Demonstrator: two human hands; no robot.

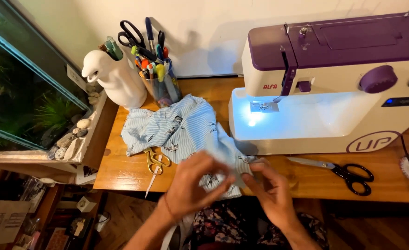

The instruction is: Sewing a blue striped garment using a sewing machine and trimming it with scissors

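While pinched, fabric [181, 129] between both grips

Striped blue fabric [181, 129] (bird print), crumpled on table edge.

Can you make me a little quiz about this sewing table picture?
1. True or false: both hands are touching the striped blue fabric.
2. What colour are the handles of the scissors lying in front of the sewing machine?
3. Which sits nearest the left hand: A) gold scissors, B) white jug, C) fish tank?

Key: 1. True; the right hand pinches it too. 2. Black. 3. A.
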